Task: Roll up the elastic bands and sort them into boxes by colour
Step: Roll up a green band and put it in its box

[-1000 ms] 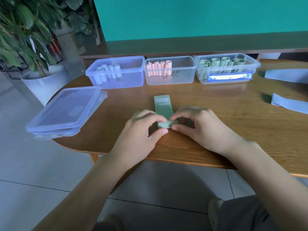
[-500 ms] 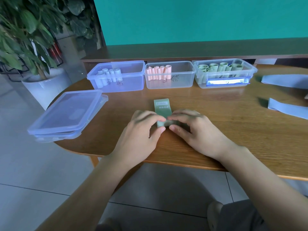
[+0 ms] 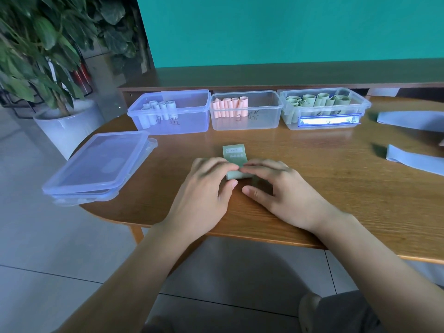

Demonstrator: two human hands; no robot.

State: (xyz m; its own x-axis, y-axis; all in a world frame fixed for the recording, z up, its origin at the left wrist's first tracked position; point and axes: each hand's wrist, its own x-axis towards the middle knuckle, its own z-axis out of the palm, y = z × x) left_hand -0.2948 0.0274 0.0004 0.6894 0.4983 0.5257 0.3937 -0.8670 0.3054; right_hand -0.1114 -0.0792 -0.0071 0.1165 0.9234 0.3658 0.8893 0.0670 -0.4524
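Three boxes stand in a row along the far side of the table — the left box, the middle box, the right box — each holding rolled bands. Stacked lids lie at the near left edge. A partly rolled band lies centre, under the left hand and right hand. Two flat bands lie far right — a potted plant stands left on the floor.

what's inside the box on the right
Rolled green bands, some upright, some lying. A label on the box's front wall hides its bottom, so the count is unclear.
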